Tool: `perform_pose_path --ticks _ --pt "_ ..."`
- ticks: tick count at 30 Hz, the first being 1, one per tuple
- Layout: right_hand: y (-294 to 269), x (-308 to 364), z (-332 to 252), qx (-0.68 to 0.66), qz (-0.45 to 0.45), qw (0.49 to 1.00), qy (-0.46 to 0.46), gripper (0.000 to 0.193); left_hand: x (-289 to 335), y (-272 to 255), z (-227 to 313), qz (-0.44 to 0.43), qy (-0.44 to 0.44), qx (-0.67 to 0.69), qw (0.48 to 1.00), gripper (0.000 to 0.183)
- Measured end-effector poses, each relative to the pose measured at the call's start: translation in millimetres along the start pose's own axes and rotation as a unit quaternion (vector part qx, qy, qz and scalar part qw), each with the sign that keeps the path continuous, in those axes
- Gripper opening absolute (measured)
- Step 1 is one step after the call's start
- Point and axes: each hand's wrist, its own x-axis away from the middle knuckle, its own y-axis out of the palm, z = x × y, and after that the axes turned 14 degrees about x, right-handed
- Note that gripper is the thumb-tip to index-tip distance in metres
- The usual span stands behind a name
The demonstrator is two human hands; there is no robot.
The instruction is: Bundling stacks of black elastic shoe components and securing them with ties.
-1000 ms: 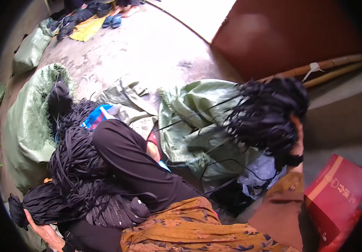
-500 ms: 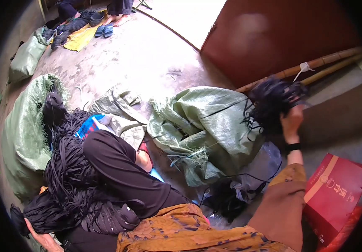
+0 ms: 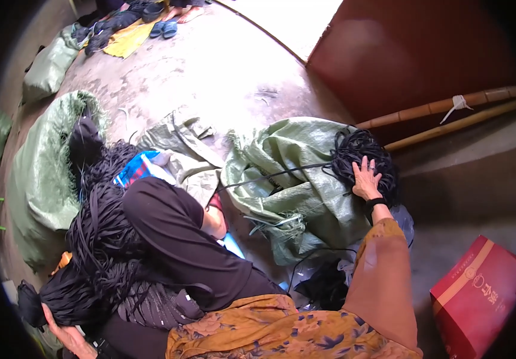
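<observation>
My right hand [image 3: 367,179] lies with its fingers spread on a tangled bundle of black cords [image 3: 344,158]. This bundle rests on the right side of a pale green woven sack [image 3: 294,140], and one strand trails left from it across the sack. At the lower left, my left hand [image 3: 69,338] is closed around the tied end of a big heap of black cords [image 3: 99,230]; its fingertips are partly hidden. That heap runs along my bent leg up to the mouth of an upright green woven sack [image 3: 39,179].
A red gift box [image 3: 479,293] stands at the right. Bamboo poles [image 3: 431,113] lie along the dark red panel [image 3: 413,54]. More black stuff [image 3: 323,284] lies beside my hip. At the far left are another sack [image 3: 51,66], blue slippers [image 3: 163,29] and another person's feet [image 3: 189,13].
My right hand has come down and left with the cord bundle, which now rests on the sack, and its fingers have spread. My left hand stays at the heap. The view has shifted slightly.
</observation>
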Motion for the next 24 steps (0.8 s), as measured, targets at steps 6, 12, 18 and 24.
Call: perform_pose_path --ticks 6,12,18,24 --pt "-43 83 -83 0.087 0.211 0.968 -0.106 0.058 12 -8 9 -0.002 0.057 -0.026 0.998 0.048" --pt "-36 89 -246 -0.163 0.302 0.878 -0.335 0.052 -8 -32 6 -0.032 0.039 -0.087 0.995 0.045" --pt "-31 15 -339 -0.167 0.201 0.925 -0.275 0.088 3 -37 11 0.022 0.004 -0.032 0.999 0.044" --pt "110 78 -250 0.021 0.068 0.854 -0.515 0.042 17 -25 6 0.001 0.094 -0.16 0.983 0.044"
